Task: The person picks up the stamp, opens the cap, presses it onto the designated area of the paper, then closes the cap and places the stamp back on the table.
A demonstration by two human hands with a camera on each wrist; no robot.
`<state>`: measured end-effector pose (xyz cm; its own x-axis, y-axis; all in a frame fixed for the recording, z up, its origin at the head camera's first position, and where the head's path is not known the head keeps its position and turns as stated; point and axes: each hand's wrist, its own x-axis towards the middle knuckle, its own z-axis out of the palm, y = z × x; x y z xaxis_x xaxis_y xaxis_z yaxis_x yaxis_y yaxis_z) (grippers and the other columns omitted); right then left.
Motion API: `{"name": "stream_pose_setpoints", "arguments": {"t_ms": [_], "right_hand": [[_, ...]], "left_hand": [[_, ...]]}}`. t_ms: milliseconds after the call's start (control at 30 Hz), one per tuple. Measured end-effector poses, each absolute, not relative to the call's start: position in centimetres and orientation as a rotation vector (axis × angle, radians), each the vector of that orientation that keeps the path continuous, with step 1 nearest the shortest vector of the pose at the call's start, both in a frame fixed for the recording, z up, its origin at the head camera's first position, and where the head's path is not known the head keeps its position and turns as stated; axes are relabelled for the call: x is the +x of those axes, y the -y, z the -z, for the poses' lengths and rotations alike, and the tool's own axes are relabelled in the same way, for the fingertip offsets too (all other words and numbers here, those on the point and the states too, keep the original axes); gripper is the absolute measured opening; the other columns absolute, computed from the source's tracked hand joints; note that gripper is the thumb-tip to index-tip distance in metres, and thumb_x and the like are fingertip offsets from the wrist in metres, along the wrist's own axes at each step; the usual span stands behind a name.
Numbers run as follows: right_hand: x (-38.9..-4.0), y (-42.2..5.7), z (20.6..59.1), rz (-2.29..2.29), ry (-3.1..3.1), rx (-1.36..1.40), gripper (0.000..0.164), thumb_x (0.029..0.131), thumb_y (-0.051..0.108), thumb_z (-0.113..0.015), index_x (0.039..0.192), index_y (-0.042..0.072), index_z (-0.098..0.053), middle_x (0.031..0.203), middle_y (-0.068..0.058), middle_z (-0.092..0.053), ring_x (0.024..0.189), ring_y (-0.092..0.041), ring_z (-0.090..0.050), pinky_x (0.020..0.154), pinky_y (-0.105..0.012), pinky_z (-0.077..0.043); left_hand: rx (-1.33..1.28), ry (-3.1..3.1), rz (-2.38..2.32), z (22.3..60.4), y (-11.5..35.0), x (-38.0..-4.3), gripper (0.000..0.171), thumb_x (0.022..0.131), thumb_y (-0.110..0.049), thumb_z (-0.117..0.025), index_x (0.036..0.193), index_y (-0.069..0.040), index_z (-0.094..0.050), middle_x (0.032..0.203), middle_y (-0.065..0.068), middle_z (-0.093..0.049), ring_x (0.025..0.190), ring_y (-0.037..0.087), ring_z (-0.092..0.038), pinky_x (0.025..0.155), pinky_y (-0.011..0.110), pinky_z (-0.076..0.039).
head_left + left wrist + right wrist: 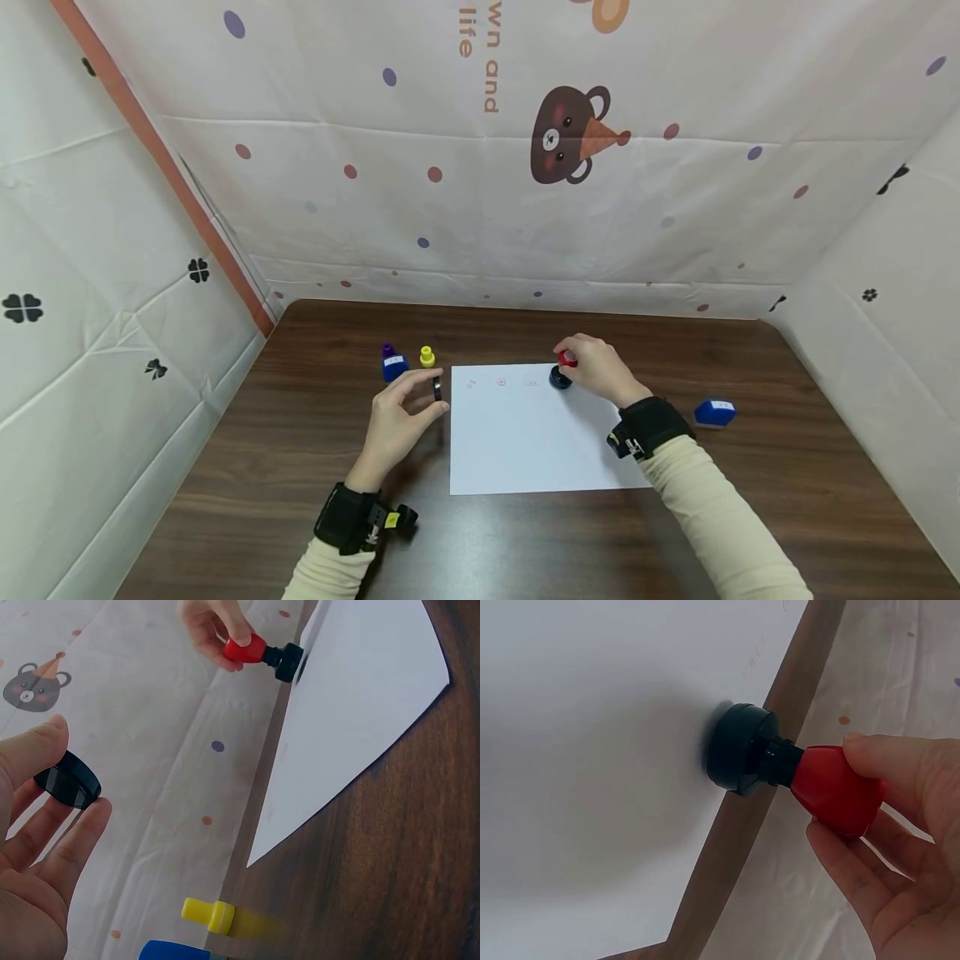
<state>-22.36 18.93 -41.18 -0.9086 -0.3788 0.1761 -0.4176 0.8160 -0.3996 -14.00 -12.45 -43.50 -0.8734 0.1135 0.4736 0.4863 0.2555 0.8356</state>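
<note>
My right hand (597, 367) pinches the red handle of a stamp (840, 793) between thumb and fingers. The stamp's round black base is down at the top edge of a white sheet of paper (525, 442). Three small reddish prints (501, 382) run in a row along that edge, left of the stamp. My left hand (397, 423) is raised beside the sheet's left edge, holding a round black cap (71, 780) on edge between thumb and fingertips. The cap's hollow side shows in the left wrist view.
Behind my left hand stand a small yellow stamp (427, 357), a blue stamp (394, 367) with a white label and a purple-topped piece (387, 349). Another blue labelled stamp (715, 412) lies right of the paper. Printed cloth (480, 208) hangs behind the brown table (262, 467).
</note>
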Motion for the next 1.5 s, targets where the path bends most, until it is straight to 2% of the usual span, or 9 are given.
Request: {"name": "stream_pose_setpoints", "arguments": {"t_ms": [67, 367, 700, 900, 1067, 1333, 1500], "right_hand": [[-22.4, -18.8, 41.3, -0.664, 2.911, 0.648, 0.027, 0.078, 0.005, -0.071, 0.104, 0.000, -0.065, 0.100, -0.014, -0.063, 0.084, -0.025, -0.060, 0.079, -0.040, -0.055], [-22.6, -18.5, 41.1, -0.625, 2.926, 0.675, 0.025, 0.077, 0.004, -0.072, 0.101, 0.000, -0.066, 0.100, -0.014, -0.064, 0.084, -0.025, -0.061, 0.077, -0.038, -0.056], [-22.8, -18.5, 40.8, -0.607, 2.973, 0.671, 0.024, 0.077, 0.005, -0.072, 0.100, 0.002, -0.066, 0.097, -0.012, -0.064, 0.084, -0.026, -0.060, 0.077, -0.039, -0.056], [-22.7, -18.4, 40.5, -0.628, 2.968, 0.671, 0.024, 0.076, 0.006, -0.073, 0.099, 0.003, -0.067, 0.096, -0.012, -0.063, 0.084, -0.026, -0.060, 0.077, -0.040, -0.056], [-22.9, -18.2, 40.6, -0.655, 3.011, 0.630, 0.023, 0.077, 0.006, -0.073, 0.099, 0.004, -0.068, 0.099, -0.011, -0.063, 0.088, -0.026, -0.060, 0.080, -0.040, -0.055], [-23.1, -17.9, 40.8, -0.683, 3.031, 0.592, 0.021, 0.076, 0.007, -0.073, 0.096, 0.005, -0.070, 0.098, -0.010, -0.064, 0.085, -0.024, -0.058, 0.078, -0.039, -0.055], [-23.1, -18.1, 40.9, -0.690, 3.033, 0.578, 0.020, 0.076, 0.006, -0.073, 0.096, 0.005, -0.070, 0.098, -0.010, -0.064, 0.085, -0.024, -0.058, 0.078, -0.038, -0.055]], "left_hand": [[-0.560, 2.204, 1.655, 44.2, 12.6, -14.4, 0.044, 0.075, -0.007, -0.074, 0.118, -0.011, -0.061, 0.116, 0.007, -0.058, 0.103, 0.021, -0.059, 0.079, 0.023, -0.053], [-0.545, 2.210, 1.676, 44.3, 12.5, -14.3, 0.045, 0.076, -0.005, -0.073, 0.118, -0.012, -0.061, 0.117, 0.007, -0.058, 0.106, 0.022, -0.058, 0.080, 0.023, -0.053], [-0.533, 2.242, 1.659, 42.3, 12.0, -13.4, 0.043, 0.075, 0.005, -0.071, 0.116, -0.001, -0.060, 0.115, 0.016, -0.058, 0.107, 0.027, -0.057, 0.080, 0.031, -0.054], [-0.542, 2.239, 1.658, 42.2, 11.8, -13.3, 0.043, 0.074, 0.005, -0.071, 0.116, 0.000, -0.059, 0.114, 0.016, -0.058, 0.105, 0.030, -0.057, 0.079, 0.032, -0.055], [-0.545, 2.228, 1.676, 43.9, 11.8, -14.1, 0.044, 0.075, 0.000, -0.073, 0.117, -0.002, -0.059, 0.116, 0.012, -0.058, 0.105, 0.028, -0.058, 0.079, 0.029, -0.054], [-0.498, 2.237, 1.706, 44.7, 11.5, -14.4, 0.043, 0.076, -0.004, -0.073, 0.116, -0.016, -0.062, 0.117, 0.003, -0.059, 0.103, 0.017, -0.060, 0.079, 0.023, -0.054], [-0.523, 2.251, 1.699, 43.5, 11.0, -14.0, 0.043, 0.076, 0.000, -0.072, 0.117, -0.007, -0.060, 0.117, 0.012, -0.058, 0.103, 0.027, -0.060, 0.080, 0.027, -0.054]]}}
